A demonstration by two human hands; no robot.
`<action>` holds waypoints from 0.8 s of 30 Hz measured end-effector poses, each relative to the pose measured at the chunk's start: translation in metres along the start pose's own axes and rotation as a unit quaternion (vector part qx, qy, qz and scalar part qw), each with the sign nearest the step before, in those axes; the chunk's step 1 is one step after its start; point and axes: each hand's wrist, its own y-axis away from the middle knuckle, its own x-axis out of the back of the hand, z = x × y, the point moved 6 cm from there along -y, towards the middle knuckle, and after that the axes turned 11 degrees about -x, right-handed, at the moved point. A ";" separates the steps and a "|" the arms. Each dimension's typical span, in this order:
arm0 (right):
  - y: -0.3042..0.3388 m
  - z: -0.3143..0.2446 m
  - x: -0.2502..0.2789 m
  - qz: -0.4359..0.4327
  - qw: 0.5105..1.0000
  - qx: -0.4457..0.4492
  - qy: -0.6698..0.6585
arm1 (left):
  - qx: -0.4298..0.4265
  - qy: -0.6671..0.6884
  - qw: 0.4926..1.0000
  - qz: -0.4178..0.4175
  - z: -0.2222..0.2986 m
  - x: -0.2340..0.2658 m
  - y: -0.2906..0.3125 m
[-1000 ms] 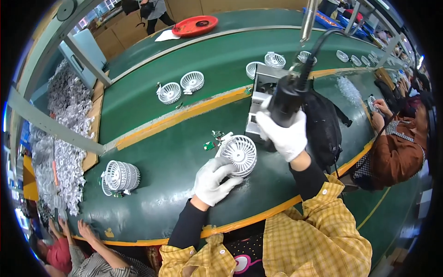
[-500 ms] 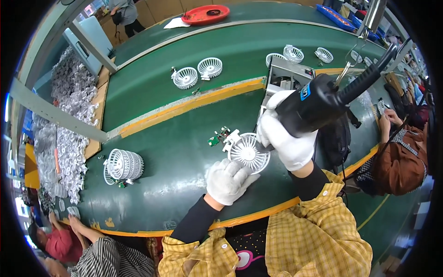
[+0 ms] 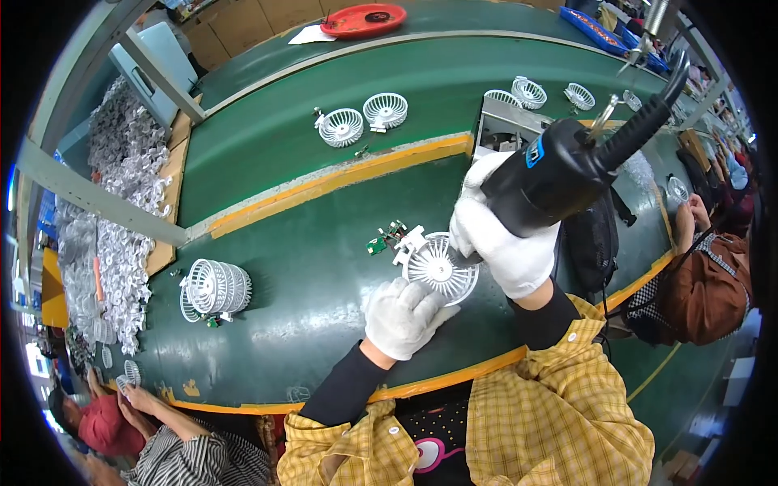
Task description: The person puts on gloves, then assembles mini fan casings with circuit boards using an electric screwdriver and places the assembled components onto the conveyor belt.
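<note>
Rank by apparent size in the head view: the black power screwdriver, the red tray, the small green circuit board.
1. black power screwdriver, though nearness to the camera enlarges it
2. red tray
3. small green circuit board

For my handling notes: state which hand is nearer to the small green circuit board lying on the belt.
Left. The left hand lies just below and right of the green circuit board, steadying the white fan grille. The right hand sits farther right, beyond the grille, gripping the black power screwdriver.

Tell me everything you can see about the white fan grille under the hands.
The white fan grille is a round plastic piece with thin radial ribs and a small tab at its upper left. It lies flat on the green belt. The gloved left hand steadies its near edge; the right hand presses a black power screwdriver onto it.
</note>
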 end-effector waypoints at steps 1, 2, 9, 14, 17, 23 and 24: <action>-0.001 0.004 0.001 -0.016 0.999 0.004 0.032 | 0.000 -0.002 1.000 -0.003 0.000 0.000 -0.001; -0.002 0.007 0.001 -0.031 0.997 0.008 0.063 | 0.000 -0.002 1.000 -0.003 0.000 -0.001 -0.001; -0.001 0.012 -0.003 -0.083 0.991 0.030 0.100 | -0.006 -0.002 1.000 0.002 0.003 0.000 -0.001; -0.001 0.010 0.005 -0.039 0.997 -0.007 0.067 | -0.001 -0.012 1.000 0.001 0.000 0.001 0.001; -0.003 -0.017 0.018 0.030 0.996 0.042 0.076 | 0.010 0.048 0.999 -0.003 -0.009 0.013 -0.002; -0.030 -0.012 0.054 0.128 0.977 0.087 0.145 | 0.030 0.186 0.982 -0.025 -0.030 0.006 -0.004; -0.030 -0.010 0.057 0.126 0.978 0.088 0.145 | 0.031 0.185 0.982 -0.024 -0.030 0.005 -0.003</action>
